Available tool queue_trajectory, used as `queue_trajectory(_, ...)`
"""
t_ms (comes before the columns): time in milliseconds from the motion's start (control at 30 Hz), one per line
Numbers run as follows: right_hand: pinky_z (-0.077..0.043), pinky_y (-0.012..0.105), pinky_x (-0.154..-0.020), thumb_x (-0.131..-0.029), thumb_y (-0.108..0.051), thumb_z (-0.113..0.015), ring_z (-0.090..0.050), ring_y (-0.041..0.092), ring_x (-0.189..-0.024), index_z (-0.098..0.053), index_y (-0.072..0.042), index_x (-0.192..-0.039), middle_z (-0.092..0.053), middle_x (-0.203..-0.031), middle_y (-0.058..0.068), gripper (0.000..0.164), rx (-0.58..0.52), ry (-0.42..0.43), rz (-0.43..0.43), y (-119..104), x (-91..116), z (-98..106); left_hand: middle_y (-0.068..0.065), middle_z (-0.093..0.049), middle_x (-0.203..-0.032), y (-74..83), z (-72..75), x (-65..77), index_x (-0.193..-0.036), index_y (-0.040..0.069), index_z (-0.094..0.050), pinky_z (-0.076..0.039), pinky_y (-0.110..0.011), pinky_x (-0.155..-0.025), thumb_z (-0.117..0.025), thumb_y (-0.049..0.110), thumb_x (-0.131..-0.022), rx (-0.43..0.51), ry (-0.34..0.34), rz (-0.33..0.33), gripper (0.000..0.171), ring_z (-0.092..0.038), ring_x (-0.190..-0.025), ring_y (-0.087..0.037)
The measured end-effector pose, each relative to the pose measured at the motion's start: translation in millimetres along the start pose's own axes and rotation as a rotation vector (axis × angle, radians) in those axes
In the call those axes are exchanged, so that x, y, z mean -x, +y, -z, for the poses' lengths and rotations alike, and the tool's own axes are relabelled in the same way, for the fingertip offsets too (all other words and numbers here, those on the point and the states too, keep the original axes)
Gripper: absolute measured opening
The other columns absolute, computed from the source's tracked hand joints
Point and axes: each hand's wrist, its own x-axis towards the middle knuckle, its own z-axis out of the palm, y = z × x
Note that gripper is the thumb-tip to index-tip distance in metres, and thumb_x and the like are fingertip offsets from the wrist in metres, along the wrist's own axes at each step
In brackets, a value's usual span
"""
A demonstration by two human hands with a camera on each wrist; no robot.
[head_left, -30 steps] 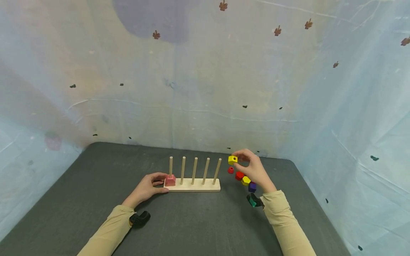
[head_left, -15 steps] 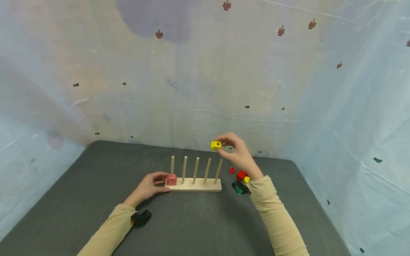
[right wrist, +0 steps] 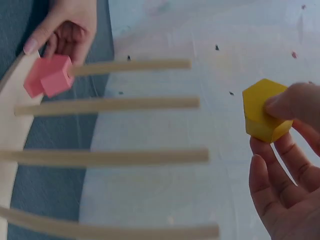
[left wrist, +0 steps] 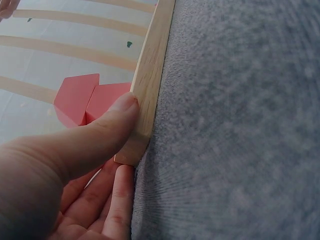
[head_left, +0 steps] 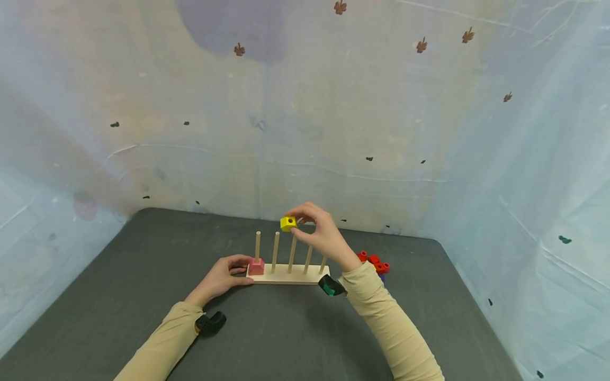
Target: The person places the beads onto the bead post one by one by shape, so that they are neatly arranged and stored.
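My right hand (head_left: 320, 233) pinches a yellow hexagonal block (right wrist: 261, 107) with a hole through it, between thumb and fingertips. The block is above the peg board (head_left: 286, 276), near the top of the middle peg (head_left: 292, 254) in the head view and apart from the pegs in the right wrist view. At the board's left end, my left hand (head_left: 221, 279) holds the wooden base, thumb on its front edge (left wrist: 145, 95) and fingers behind. Two pink blocks (right wrist: 49, 75) sit stacked on the leftmost peg, beside that hand.
Several red, yellow and blue blocks (head_left: 374, 259) lie right of the board, partly hidden by my right forearm. All of it stands on a dark grey table (head_left: 267, 328). A pale patterned curtain (head_left: 305, 132) hangs behind and at the sides.
My right hand has carried the yellow block leftwards from beside the board, first rising, then dipping slightly, to above the pegs. The left hand keeps its hold on the board.
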Motion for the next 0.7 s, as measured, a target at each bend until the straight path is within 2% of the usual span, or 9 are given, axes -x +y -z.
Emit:
queue_trajectory(167,-0.053,0.041,-0.081,-0.085,0.007,-0.068,-0.058,0.028,-0.095,-0.064,0.002,-0.114,-0.061,-0.11,0.014,0.03,0.012,0.003,0.001,21,-2,-19,-0.015,-0.058,-0.124,-0.6,0.0,-0.8,-0.126,0.002,-0.058,-0.05,-0.037,-0.094,-0.084,0.014,-0.073,0.002,-0.003,0.001,0.06,-0.057,-0.113,-0.028)
queue_trajectory(267,-0.052,0.036,-0.081,-0.085,0.002,-0.07,-0.058,0.023,-0.095,-0.065,-0.003,-0.115,-0.061,-0.11,0.007,0.031,0.032,0.007,-0.012,37,-2,-29,-0.014,-0.058,-0.124,-0.9,-0.6,-0.8,-0.126,0.002,-0.058,-0.05,-0.037,-0.094,-0.083,0.014,-0.074,0.009,-0.005,-0.003,0.059,-0.057,-0.112,-0.028)
queue_trajectory(400,-0.05,0.029,-0.082,-0.086,-0.002,-0.07,-0.057,0.019,-0.094,-0.065,-0.008,-0.116,-0.06,-0.109,0.0,0.03,0.048,0.003,-0.035,43,-1,-33,-0.014,-0.059,-0.123,-2.3,-1.4,-1.0,-0.125,0.002,-0.059,-0.05,-0.037,-0.094,-0.084,0.013,-0.073,0.02,-0.006,-0.014,0.058,-0.057,-0.112,-0.028)
queue_trajectory(633,-0.052,0.038,-0.082,-0.087,-0.002,-0.069,-0.055,0.014,-0.094,-0.065,-0.008,-0.116,-0.059,-0.108,-0.001,0.03,0.044,0.013,-0.072,44,0,-38,-0.014,-0.059,-0.122,-4.2,-0.6,-1.4,-0.124,0.002,-0.06,-0.049,-0.038,-0.094,-0.083,0.012,-0.074,0.033,-0.009,-0.04,0.056,-0.057,-0.112,-0.029)
queue_trajectory(700,-0.052,0.038,-0.082,-0.087,-0.002,-0.069,-0.055,0.013,-0.094,-0.065,-0.007,-0.117,-0.059,-0.109,0.0,0.031,0.046,0.018,-0.082,45,0,-41,-0.014,-0.059,-0.122,-3.9,-0.1,-1.1,-0.124,0.003,-0.06,-0.049,-0.039,-0.094,-0.083,0.012,-0.074,0.036,-0.01,-0.04,0.055,-0.057,-0.112,-0.029)
